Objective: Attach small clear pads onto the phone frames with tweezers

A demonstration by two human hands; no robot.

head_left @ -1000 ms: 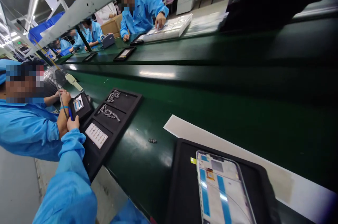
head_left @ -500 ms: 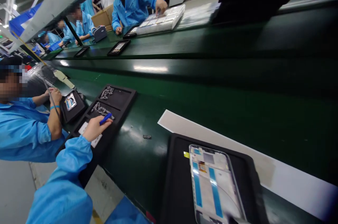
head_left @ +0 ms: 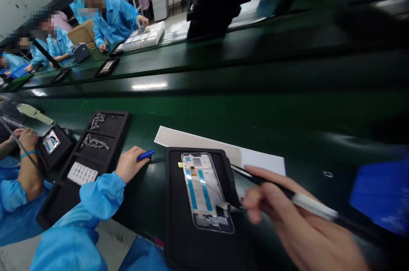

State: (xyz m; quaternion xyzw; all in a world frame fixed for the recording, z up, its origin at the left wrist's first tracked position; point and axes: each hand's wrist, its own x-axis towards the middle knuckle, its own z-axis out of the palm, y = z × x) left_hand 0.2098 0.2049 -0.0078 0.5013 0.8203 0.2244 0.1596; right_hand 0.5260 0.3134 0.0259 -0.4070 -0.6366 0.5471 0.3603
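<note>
My left hand (head_left: 130,163) is low over the green bench, its index finger in a blue sleeve like a finger cot (head_left: 146,154). Thumb and index finger close together beside small dark parts (head_left: 151,160); whether they pinch one is unclear. My right hand (head_left: 287,220), slightly blurred, grips a slim black-and-white pointed tool (head_left: 306,205) whose tip points left. Between the hands, a phone frame (head_left: 204,190) with blue strips lies on a black foam tray (head_left: 174,220). Near my right fingertips, a small grey piece (head_left: 228,207) overlaps the frame's lower right side.
A black compartment tray (head_left: 119,134) with small metal parts and a white block (head_left: 82,174) is at left. Behind the phone tray lies a white strip (head_left: 262,160). Blue material (head_left: 380,196) is at right. Co-workers in blue sit left and across the bench.
My left hand has left the compartment tray and moved right to the small parts on the bench. My right hand with the tool has come into view. The camera has turned right.
</note>
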